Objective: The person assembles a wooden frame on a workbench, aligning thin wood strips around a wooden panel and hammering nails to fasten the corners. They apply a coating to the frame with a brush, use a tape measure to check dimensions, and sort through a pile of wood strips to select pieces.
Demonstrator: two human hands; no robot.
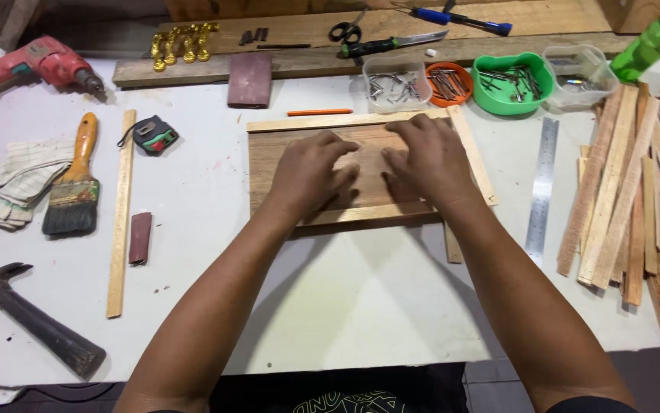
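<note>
Both of my hands rest flat on the wooden panel (284, 164), which lies at the middle of the white table (345, 298). My left hand (311, 172) presses palm-down with fingers spread, grip apart and closed on nothing. My right hand (429, 160) lies just beside it, fingers likewise spread on the board, grip apart. Pale wooden strips (330, 122) frame the panel along its far, near and right edges.

An orange pencil (319, 112) lies just beyond the panel. A steel ruler (542, 183) lies to the right, with a stack of wood slats (636, 191) past it. To the left: a long wood strip (120, 214), a paintbrush (74, 191), a tape measure (152, 134), a hammer (32, 317) and a red drill (35, 65). Tubs of nails (513, 80) stand at the far side.
</note>
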